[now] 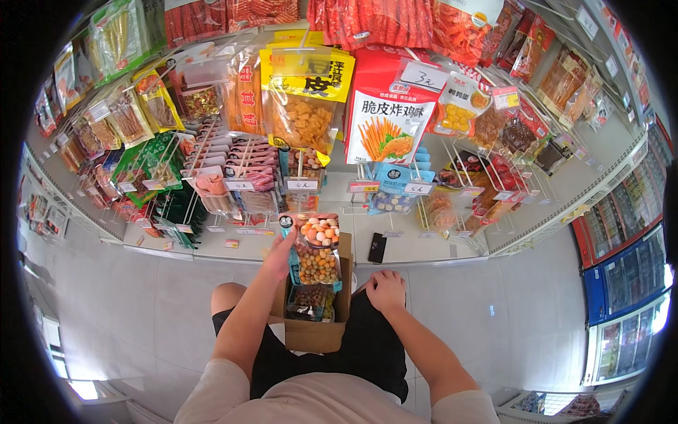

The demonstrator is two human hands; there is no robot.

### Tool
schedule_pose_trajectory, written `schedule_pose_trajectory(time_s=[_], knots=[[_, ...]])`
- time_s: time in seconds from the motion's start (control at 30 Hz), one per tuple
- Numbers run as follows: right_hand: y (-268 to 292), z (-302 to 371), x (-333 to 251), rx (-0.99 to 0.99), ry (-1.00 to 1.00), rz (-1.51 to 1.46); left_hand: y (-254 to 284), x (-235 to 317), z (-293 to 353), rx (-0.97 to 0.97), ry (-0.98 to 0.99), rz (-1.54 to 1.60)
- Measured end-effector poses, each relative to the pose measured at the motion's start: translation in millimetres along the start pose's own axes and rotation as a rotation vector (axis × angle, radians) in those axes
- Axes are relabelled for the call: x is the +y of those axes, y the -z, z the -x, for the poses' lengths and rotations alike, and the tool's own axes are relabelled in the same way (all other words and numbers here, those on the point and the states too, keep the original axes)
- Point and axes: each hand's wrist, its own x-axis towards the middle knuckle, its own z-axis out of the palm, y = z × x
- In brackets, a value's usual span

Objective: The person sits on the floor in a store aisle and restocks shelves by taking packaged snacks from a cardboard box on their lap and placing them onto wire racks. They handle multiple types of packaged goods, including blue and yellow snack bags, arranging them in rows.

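Observation:
My left hand (280,256) grips the left edge of a clear-fronted snack bag (318,233) with round pinkish and orange pieces in it. The bag is held over an opened cardboard box (314,336) between my knees. Below it in the box lie more packets, among them a bag of brownish nut-like pieces (316,264) and a darker bag (306,299). How deep they go is hidden. On my right knee rests my right hand (387,290), its fingers laid out over the dark shorts, with nothing in it.
Rows of hooks ahead carry hanging snack bags, including a yellow bag (300,116) and a large red-and-white bag (388,113). A black phone-like object (378,248) lies on the low shelf ledge (431,247). Glass-fronted cabinets (628,258) stand at the far right.

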Motion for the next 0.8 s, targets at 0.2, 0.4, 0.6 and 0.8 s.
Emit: schedule_pose_trajectory(time_s=[0.2,0.4,0.6,0.8], knots=[[6,-4,-11,-0.065,-0.085,0.092,-34,43,-13,0.229,-0.103,-0.220],[9,-4,-16,-0.043,-0.054,0.121,-19,54,-43,0.219,-0.135,-0.175],[6,-4,-10,-0.024,-0.045,0.100,-12,62,-64,0.202,-0.139,-0.165],[3,-6,-11,-0.031,-0.052,0.104,-4,65,-84,0.254,-0.121,-0.238]])
